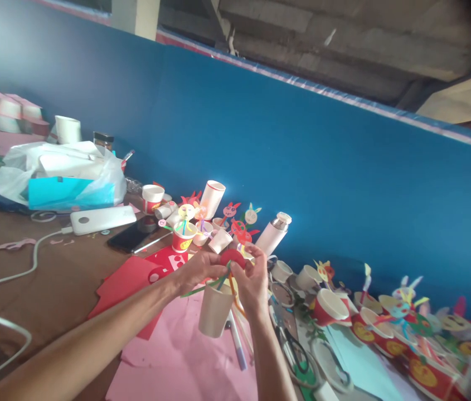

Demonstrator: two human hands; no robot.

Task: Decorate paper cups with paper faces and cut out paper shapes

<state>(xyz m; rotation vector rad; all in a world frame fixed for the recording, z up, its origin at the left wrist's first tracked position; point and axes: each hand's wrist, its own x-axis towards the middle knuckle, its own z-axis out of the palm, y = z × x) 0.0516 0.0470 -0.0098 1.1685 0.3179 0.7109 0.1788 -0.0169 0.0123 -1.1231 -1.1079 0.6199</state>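
My left hand [207,266] and my right hand [254,275] come together, fingers closed, on a red rounded paper piece [233,257]. They hold it just above the mouth of a white paper cup [214,314], which leans slightly. A green paper strip [195,291] sticks out left of the cup's rim, and an orange strip [235,292] bends down on its right. How the strips join the red piece is hidden by my fingers. Pink paper [180,356] lies under the cup, with a pen [237,342] to its right.
Red paper [120,289] lies left of the pink sheet. Behind are decorated cups [184,238] and a thermos [275,234]. Scissors [296,351] and more red cups [431,367] are at right. A phone [132,234], a white power bank [103,220] and a plastic bag [113,167] sit left.
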